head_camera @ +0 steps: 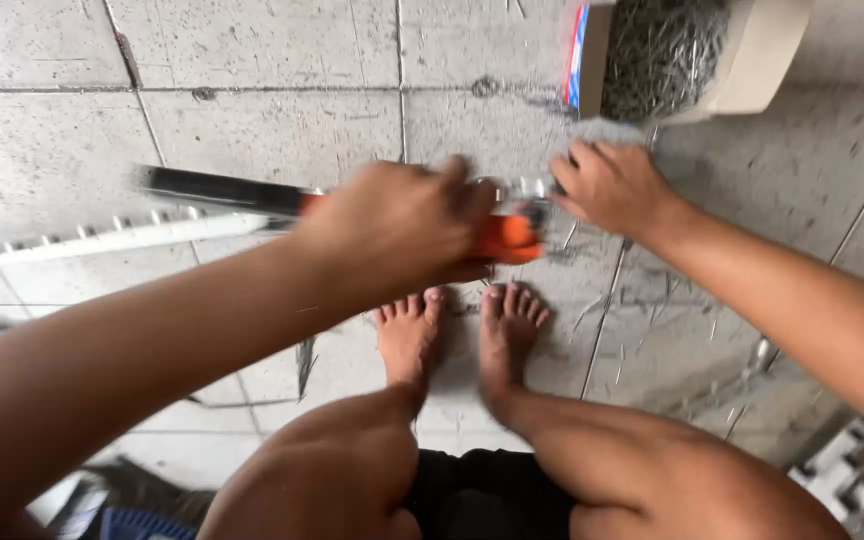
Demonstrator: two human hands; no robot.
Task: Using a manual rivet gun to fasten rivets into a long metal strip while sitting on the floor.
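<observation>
My left hand point(397, 225) is wrapped around an orange and black tool point(512, 238) whose long black body point(217, 190) runs off to the left, blurred. My right hand point(612, 185) is at the tool's right end by some metal parts point(522, 188), fingers curled; its grip is unclear. An open cardboard box point(752, 55) full of thin metal nails point(657, 50) lies just beyond my right hand. My bare feet point(457, 335) rest on the grey tiled floor point(272, 110) below the tool.
A long white toothed strip point(102, 238) lies on the floor at left under the tool. Loose nails point(672, 310) are scattered on the tiles at right. A white plastic part point(837, 465) sits at the lower right corner, and dark cloth point(132, 510) at lower left.
</observation>
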